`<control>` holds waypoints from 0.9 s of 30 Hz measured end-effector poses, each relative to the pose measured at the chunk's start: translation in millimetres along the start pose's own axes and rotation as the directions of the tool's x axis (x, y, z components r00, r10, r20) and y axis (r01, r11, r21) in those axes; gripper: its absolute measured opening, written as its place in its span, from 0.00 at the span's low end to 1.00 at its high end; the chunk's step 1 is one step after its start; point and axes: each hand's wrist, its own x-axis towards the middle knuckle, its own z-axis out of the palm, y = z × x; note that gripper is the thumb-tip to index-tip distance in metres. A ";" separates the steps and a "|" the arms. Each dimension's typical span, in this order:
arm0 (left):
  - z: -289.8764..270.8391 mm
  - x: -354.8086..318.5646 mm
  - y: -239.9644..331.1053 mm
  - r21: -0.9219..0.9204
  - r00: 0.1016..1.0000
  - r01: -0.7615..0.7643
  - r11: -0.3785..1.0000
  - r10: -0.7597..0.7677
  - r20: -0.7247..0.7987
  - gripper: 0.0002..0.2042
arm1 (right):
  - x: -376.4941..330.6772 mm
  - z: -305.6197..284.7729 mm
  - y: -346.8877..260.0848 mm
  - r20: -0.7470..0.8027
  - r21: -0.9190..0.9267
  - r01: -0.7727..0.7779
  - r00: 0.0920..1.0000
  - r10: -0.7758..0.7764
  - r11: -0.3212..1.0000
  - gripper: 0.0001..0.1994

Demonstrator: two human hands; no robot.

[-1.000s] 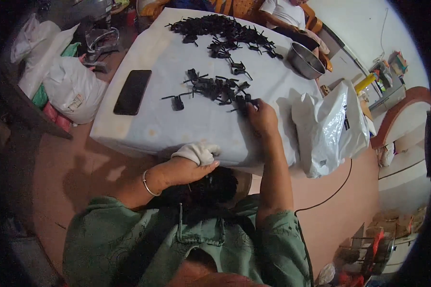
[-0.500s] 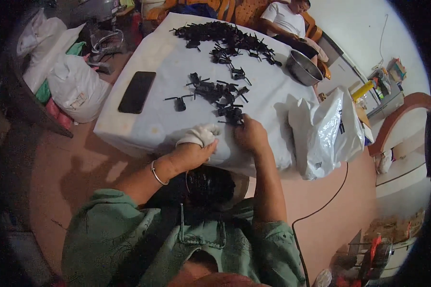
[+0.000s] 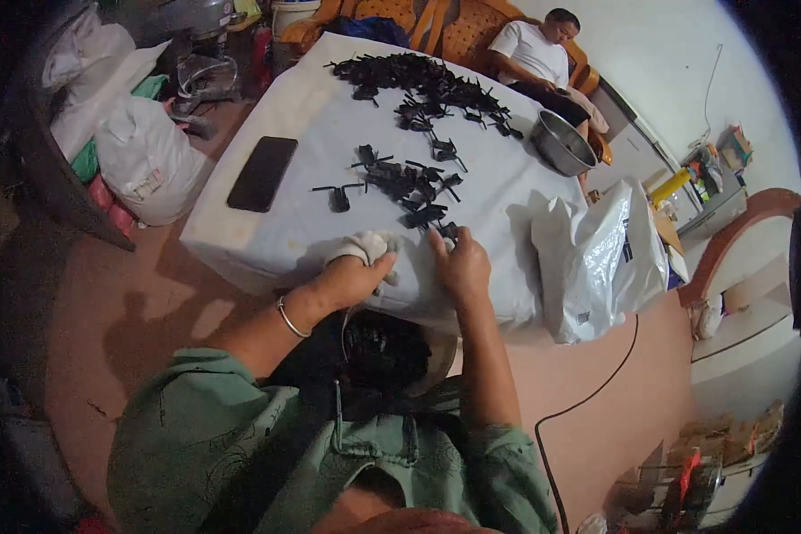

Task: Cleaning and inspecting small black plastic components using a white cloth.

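Observation:
My right hand (image 3: 465, 270) is at the near edge of the table, its thumb and fingers closed on a small black plastic part (image 3: 449, 231). Close by lies a loose cluster of similar black parts (image 3: 405, 181) with thin arms sticking out. My left hand (image 3: 358, 276) is curled beside it, with white cloth (image 3: 361, 247) around its fingers and a silver bangle on the wrist. What those fingers hold, if anything, is hidden. Below the table edge, by my lap, a container of dark things (image 3: 384, 349) shows between my forearms.
A large heap of black parts (image 3: 418, 82) covers the far side of the white-covered table (image 3: 320, 116). A phone (image 3: 262, 173) lies left, a metal bowl (image 3: 564, 142) and a white plastic bag (image 3: 587, 262) right. Someone sits beyond, and full sacks (image 3: 147, 160) stand on the floor.
My right hand has drawn slightly back toward me from the near cluster with a black part in its fingers. The left hand has shifted only a little. The view has tilted slightly.

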 end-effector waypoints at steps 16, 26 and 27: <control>4.3 1.5 -11.9 -0.225 0.977 0.197 0.954 -0.211 -0.036 0.09 | -31.2 -5.9 11.1 -0.003 0.017 0.024 1.000 -0.024 1.000 0.08; 12.5 -9.6 17.3 -0.591 0.974 0.217 0.777 -0.217 0.072 0.08 | -42.3 -17.5 10.3 -0.016 0.172 0.055 0.998 -0.053 0.983 0.06; 12.1 -9.5 19.2 -0.729 0.942 0.320 0.605 -0.287 0.176 0.08 | -47.9 -24.7 2.0 -0.012 0.343 0.098 0.995 -0.100 0.934 0.05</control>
